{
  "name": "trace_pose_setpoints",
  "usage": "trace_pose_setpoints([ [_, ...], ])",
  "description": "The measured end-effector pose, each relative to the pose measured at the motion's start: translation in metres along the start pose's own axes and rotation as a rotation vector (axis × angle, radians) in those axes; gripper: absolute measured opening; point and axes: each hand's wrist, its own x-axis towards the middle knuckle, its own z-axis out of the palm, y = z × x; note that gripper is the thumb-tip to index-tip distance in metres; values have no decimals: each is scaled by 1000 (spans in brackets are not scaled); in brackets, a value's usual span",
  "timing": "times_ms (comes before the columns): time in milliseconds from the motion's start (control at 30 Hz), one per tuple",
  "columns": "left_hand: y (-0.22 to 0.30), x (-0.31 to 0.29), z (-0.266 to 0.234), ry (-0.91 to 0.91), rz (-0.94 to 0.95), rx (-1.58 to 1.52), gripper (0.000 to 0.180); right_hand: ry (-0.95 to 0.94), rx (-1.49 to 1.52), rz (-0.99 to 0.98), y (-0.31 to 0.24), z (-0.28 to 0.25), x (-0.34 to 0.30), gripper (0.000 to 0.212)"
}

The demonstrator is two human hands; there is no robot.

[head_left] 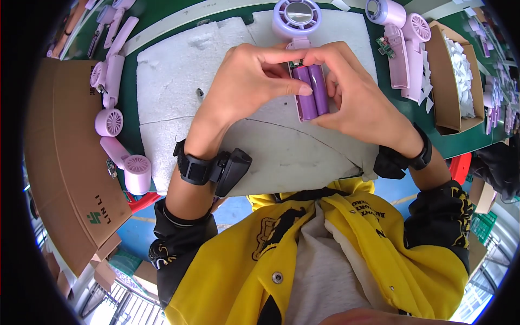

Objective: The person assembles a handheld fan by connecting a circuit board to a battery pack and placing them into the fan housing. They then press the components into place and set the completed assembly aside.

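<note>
Between my hands is a lilac handheld fan (297, 30), its round head pointing away from me and its handle toward me. The handle is uncovered and shows two purple cylindrical batteries (310, 103) side by side, with a bit of green circuit board above them. My left hand (254, 81) has its thumb pressed on the left battery and its fingers closed at the handle's top. My right hand (349, 89) wraps the handle's right side, its index finger bent over the top near the board. White foam sheet (184, 70) lies beneath.
More lilac fans with opened handles lie left (110, 123) and right (398, 49) of the foam. A cardboard box (471, 105) of white paper pieces stands at the right. A large brown carton (70, 162) is on the left. The table (441, 143) is green.
</note>
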Motion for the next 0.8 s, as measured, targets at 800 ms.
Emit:
trace_pose_setpoints([
  [800, 2, 1, -3, -6, -2, -57, 45, 26, -89, -90, 5, -4, 5, 71],
])
